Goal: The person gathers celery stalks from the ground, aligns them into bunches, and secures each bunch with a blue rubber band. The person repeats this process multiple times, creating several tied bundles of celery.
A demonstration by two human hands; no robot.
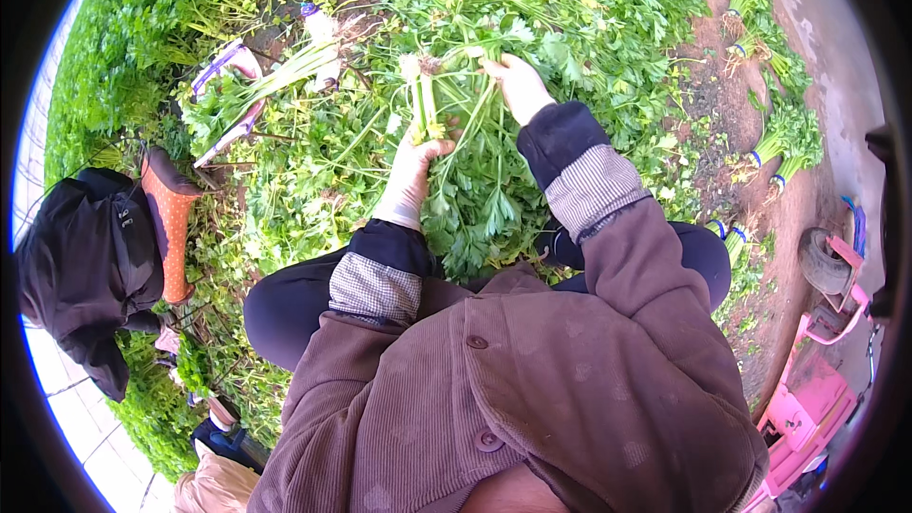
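Observation:
In front of my body, my left hand (420,164) is closed around a bunch of celery (425,103), with its pale stalks and roots pointing up and its leaves hanging over my lap. To the right, my right hand (519,82) pinches thin green stems (488,60) between thumb and fingers, just above the leafy mass. Loose leafy stalks (499,206) hang between my two wrists. Cut leaves and stems cover the ground around both hands.
A rooted bunch (303,71) rests on a rack-like stand (228,71) at the upper left. Tied bunches (773,139) line the soil at the right, beside a pink machine (812,399). A person in dark clothing (96,263) is at the left, another person's beige clothing (217,484) lower left. Dense celery grows upper left.

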